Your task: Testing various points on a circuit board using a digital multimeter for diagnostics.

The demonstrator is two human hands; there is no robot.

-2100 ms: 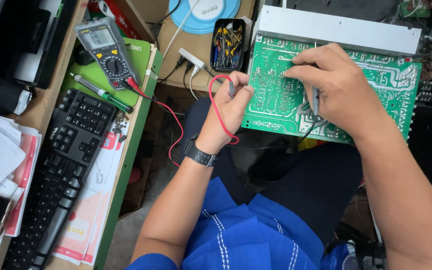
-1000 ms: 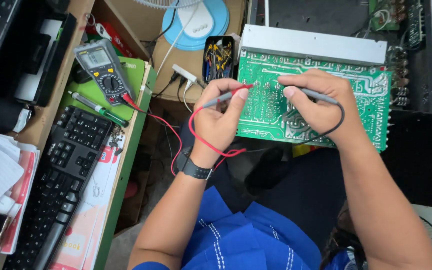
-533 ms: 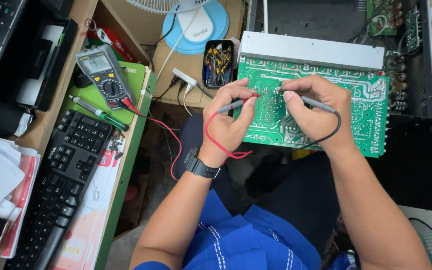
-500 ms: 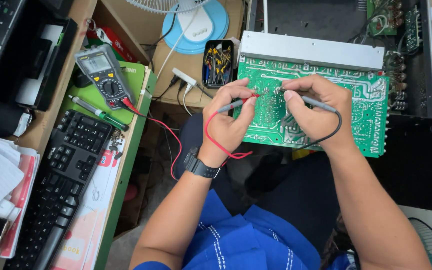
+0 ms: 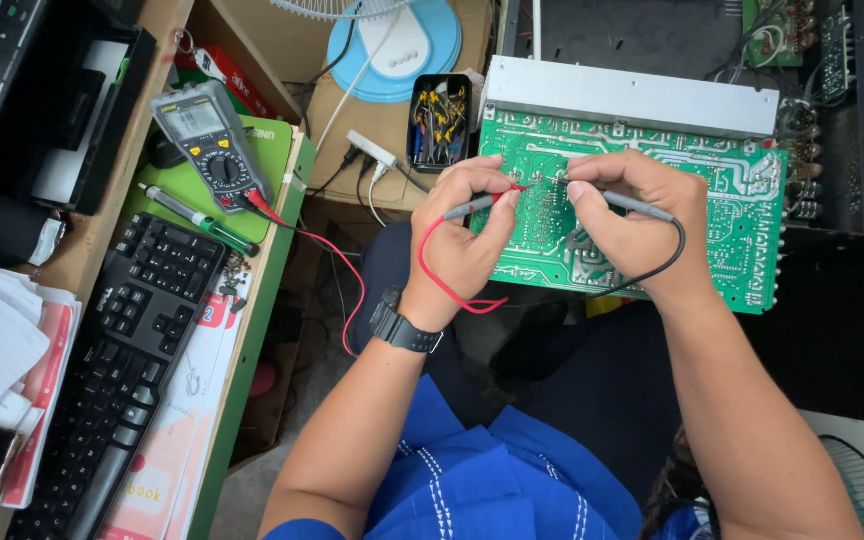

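Left hand (image 5: 462,235) grip pinching red probe (image 5: 472,208), right hand (image 5: 632,215) grip pinching black probe (image 5: 637,205), tips seemingly touching green circuit board (image 5: 742,210)

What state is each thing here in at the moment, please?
Left hand: pinching the red-lead probe, tip on the circuit board.
Right hand: pinching the black-lead probe, tip on the board.
Circuit board: solder side up.
Multimeter: leads plugged in, display unreadable.
Parts box: open.

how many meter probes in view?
2. Red-lead probe in the left hand, black-lead probe in the right hand; both tips on the green circuit board.
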